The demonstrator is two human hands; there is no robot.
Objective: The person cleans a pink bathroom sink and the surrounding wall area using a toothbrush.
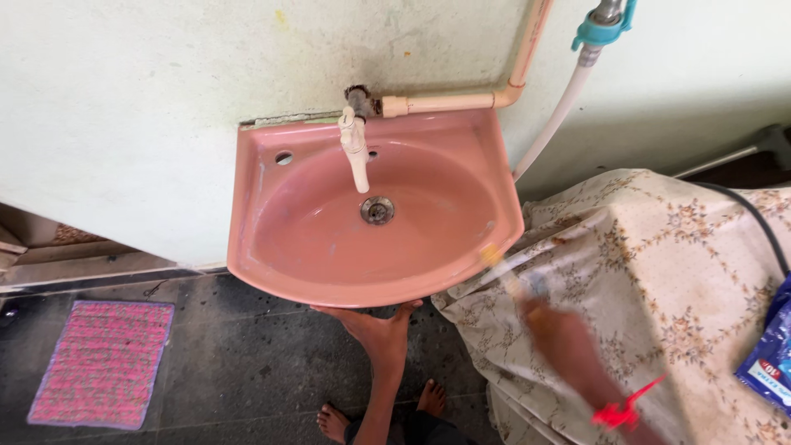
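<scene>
left hand (375, 323) flat open under the pink sink (272, 247) rim, bracing it, right hand (550, 325) (blurred) closed round a brush (504, 270) just right of the basin, scrubbing step starting, next needs bristles inside the bowl.

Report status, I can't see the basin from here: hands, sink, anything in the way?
Left hand under pink sink front rim. Right hand blurred, holding brush-like tool. Basin empty, nothing blocking.

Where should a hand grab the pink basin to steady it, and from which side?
Grip the front rim of the pink basin, from below. The rim bulges out past the wall with open space under it; the left hand already touches its underside there.
</scene>
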